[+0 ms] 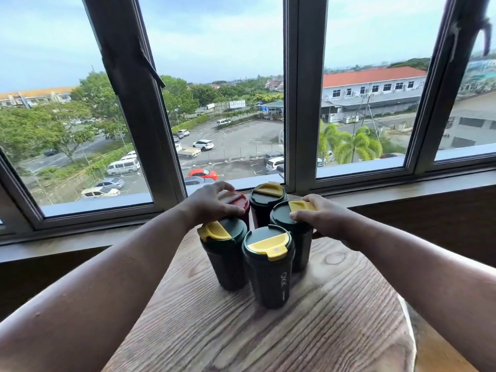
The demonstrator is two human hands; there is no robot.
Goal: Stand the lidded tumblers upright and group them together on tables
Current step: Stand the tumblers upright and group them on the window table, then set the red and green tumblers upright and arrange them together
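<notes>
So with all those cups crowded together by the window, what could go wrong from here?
1. The five tumblers stand packed close; a nudge from the left hand, which holds the red-lidded tumbler by its lid, might knock the front tumbler over.
2. The right hand holds its tumbler only by the lid; if lifted, a loose lid could perhaps come off.
3. The cluster sits near the table's far edge.

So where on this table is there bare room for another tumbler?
The near table in front of the front tumbler is bare wood. The window end is crowded: five tumblers stand close together, left hand on the red-lidded tumbler, right hand on the right tumbler.
</notes>
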